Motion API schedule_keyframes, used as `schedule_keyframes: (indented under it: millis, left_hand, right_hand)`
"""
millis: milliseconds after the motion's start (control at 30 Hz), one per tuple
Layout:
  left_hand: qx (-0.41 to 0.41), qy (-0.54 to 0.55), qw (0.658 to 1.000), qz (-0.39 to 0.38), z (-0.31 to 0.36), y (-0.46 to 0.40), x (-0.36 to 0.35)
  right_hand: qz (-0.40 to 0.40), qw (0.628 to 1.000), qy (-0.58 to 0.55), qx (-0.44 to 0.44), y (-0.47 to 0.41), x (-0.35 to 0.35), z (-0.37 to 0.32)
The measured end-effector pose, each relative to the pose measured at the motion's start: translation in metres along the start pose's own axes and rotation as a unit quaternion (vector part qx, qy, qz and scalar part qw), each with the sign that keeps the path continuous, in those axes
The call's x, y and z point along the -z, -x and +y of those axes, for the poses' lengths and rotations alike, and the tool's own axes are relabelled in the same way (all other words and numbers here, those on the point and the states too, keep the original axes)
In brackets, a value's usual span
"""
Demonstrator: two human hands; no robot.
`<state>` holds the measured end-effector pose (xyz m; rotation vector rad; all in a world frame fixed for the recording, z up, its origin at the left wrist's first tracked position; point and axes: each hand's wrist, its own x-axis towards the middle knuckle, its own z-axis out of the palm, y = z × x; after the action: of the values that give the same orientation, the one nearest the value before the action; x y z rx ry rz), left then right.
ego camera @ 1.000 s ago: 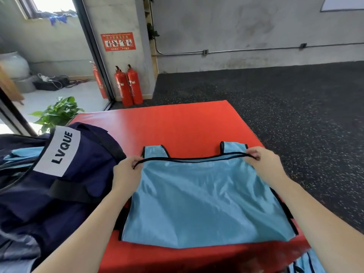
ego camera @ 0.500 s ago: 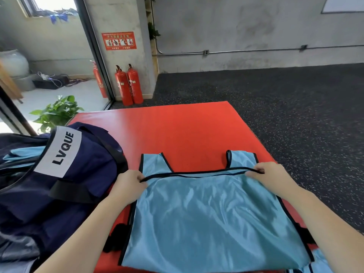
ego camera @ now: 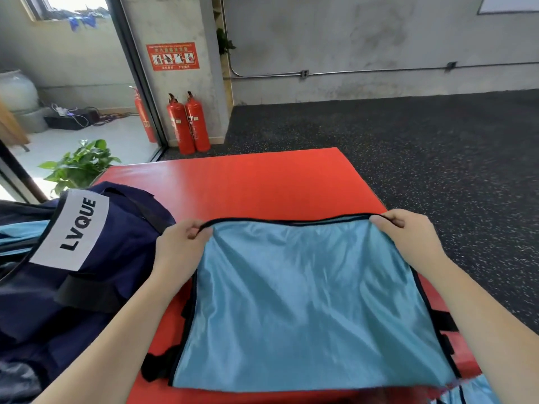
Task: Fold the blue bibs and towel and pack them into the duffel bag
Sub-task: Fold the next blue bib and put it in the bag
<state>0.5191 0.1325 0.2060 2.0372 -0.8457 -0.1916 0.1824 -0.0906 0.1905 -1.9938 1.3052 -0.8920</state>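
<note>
Pinching the black-trimmed far edge of the blue bib (ego camera: 303,304), the left hand (ego camera: 178,252) and right hand (ego camera: 408,240) each curl thumb and fingers onto a corner. The bib lies spread on the red mat (ego camera: 262,185), between both forearms. Just left of it sits the navy duffel bag (ego camera: 96,252), its white LVQUE label (ego camera: 74,225) facing up, with blue fabric showing at its far-left side. Beyond the mat, 2 fire extinguishers (ego camera: 188,123) stand against the pillar, a potted plant (ego camera: 78,164) nearby, with speckled dark flooring (ego camera: 437,147) to the right.
</note>
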Motion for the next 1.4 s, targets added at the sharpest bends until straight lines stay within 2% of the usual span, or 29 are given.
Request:
schedule_keyframes:
  millis: [67,167,267,433,567,667,700,800,867,1067,1267,1333,1400]
  left_hand:
    - [0.022,-0.009,1.0,0.001,-0.008,-0.008,-0.006]
    - [0.075,-0.031,0.994,-0.067,-0.026,-0.011,-0.017]
    - [0.075,-0.079,0.988,-0.108,-0.032,-0.009,-0.023]
    - [0.058,-0.118,0.988,-0.079,-0.036,-0.012,-0.018]
    - [0.027,-0.073,0.997,-0.011,-0.027,-0.015,-0.012]
    - [0.034,-0.02,0.998,0.038,-0.02,-0.021,-0.016]
    - [0.045,-0.014,0.998,0.035,-0.022,-0.023,-0.019]
    - [0.089,-0.03,0.995,-0.039,-0.036,-0.025,-0.031]
    - [0.101,-0.045,0.992,-0.058,-0.043,-0.027,-0.036]
    - [0.072,-0.091,0.992,-0.04,-0.041,-0.025,-0.033]
    - [0.03,0.047,0.996,0.065,-0.021,-0.027,-0.028]
    - [0.044,0.04,0.997,0.055,-0.024,-0.031,-0.032]
    - [0.081,0.014,0.997,0.0,-0.034,-0.035,-0.038]
  right_hand:
    - [-0.009,0.999,0.007,-0.031,-0.005,-0.006,0.005]
    - [-0.062,0.993,0.071,-0.073,-0.007,-0.017,0.024]
    - [-0.085,0.987,0.102,-0.087,-0.008,-0.017,0.029]
    - [-0.09,0.985,0.115,-0.087,-0.007,-0.007,0.029]
    - [-0.017,0.996,0.044,-0.081,-0.01,-0.002,0.028]
    - [0.025,0.996,0.001,-0.082,-0.018,-0.006,0.026]
    - [0.018,0.996,0.0,-0.088,-0.019,-0.01,0.026]
    - [-0.031,0.993,0.058,-0.095,-0.013,-0.023,0.031]
    - [-0.033,0.992,0.093,-0.079,-0.01,-0.028,0.033]
    - [-0.013,0.994,0.077,-0.071,-0.006,-0.025,0.031]
    - [0.077,0.995,-0.005,-0.066,-0.013,-0.02,0.018]
    - [0.062,0.996,0.001,-0.066,-0.015,-0.024,0.016]
    - [0.015,0.996,0.044,-0.078,-0.014,-0.029,0.019]
